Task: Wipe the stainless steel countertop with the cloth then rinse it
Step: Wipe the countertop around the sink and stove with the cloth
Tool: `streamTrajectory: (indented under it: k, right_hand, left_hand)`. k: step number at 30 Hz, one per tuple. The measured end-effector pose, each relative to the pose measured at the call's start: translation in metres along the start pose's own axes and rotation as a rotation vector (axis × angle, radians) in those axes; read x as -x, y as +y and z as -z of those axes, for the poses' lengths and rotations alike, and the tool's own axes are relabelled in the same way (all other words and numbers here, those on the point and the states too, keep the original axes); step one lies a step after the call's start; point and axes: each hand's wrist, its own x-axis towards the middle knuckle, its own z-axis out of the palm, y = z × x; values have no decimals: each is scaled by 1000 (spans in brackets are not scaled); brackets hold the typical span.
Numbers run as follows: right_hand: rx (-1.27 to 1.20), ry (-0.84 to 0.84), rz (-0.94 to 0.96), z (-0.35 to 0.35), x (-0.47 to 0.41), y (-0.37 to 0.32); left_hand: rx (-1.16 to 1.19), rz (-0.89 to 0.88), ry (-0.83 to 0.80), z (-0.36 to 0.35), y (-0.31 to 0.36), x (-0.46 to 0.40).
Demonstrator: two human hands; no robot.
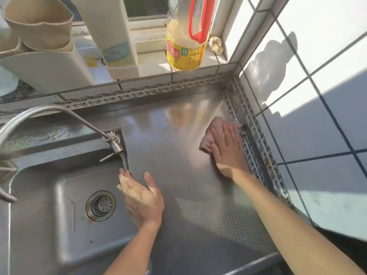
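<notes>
A pinkish cloth (213,132) lies flat on the stainless steel countertop (178,139) near its far right corner. My right hand (228,149) presses down on the cloth with straight fingers, close to the perforated steel rim along the tiled wall. My left hand (139,197) rests on the countertop's left edge where it meets the sink (59,195), fingers over the rim and thumb on the top, holding nothing. The faucet (59,112) arches over the sink, its spout end near the sink's far right corner.
A yellow oil bottle (186,36) with a red handle, a white carton (115,36) and a garlic bulb (216,44) stand on the windowsill behind the countertop. A white holder with beige cups (39,46) sits at far left. The tiled wall (317,96) bounds the right.
</notes>
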Motion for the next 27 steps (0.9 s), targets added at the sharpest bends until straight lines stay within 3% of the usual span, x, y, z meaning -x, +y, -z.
streamTrajectory:
  k: [4, 6, 9, 11, 13, 17, 20, 22, 24, 27]
  right_hand:
    - [-132, 171, -178, 1, -71, -81]
    - [-119, 162, -49, -10, -80, -132]
    - [-44, 78, 322, -36, -51, -177]
    - [-18, 26, 515, -45, -23, -167]
    - [-28, 10, 576, -41, -9, -130]
    - [-5, 59, 402, -10, -20, -39]
    - [-30, 124, 94, 11, -60, -20]
    - [-81, 192, -135, 12, -89, -50]
    - [-125, 211, -242, 3, -107, -99]
    - [-75, 196, -62, -26, -93, -172]
  left_hand:
    - [-49, -18, 12, -1, 0, -2]
    - [-65, -26, 15, -1, 1, -2]
    - [-77, -31, 9, 1, 3, -3]
    - [-74, -28, 10, 2, 4, -3]
    - [-70, -16, 5, 2, 5, -2]
    - [-68, -2, -5, 3, 6, -3]
    - [-69, -3, 5, 3, 6, -2]
    - [-65, 5, 7, 2, 6, -3]
    - [-68, 9, 7, 2, 6, -2]
    - [-67, 6, 2, 2, 5, -3]
